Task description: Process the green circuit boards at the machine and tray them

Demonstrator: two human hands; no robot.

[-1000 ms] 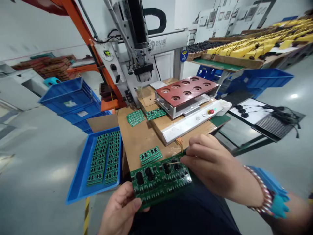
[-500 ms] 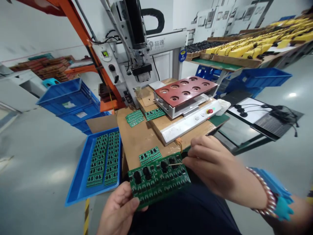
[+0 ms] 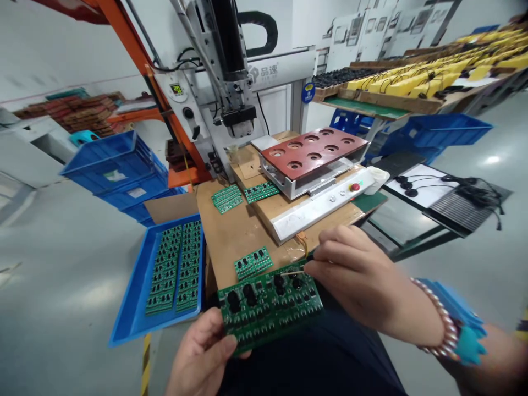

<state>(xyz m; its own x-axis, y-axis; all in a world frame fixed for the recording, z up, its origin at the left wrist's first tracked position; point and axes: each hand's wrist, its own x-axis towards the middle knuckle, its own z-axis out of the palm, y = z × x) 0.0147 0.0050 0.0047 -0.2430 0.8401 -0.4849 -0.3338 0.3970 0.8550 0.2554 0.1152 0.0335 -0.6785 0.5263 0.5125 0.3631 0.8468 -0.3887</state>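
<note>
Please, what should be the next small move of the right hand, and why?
Probably the right hand should guide the thin stick lightly across the black patch beneath its tip, since the tip appears to reach that patch, while the left hand holds the circuit board by its lower left corner.

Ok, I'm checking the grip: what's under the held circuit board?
Fingers of the left hand show in part at the lower edge, dark clothing below; the circuit board hides its underside and anything else there.
</note>
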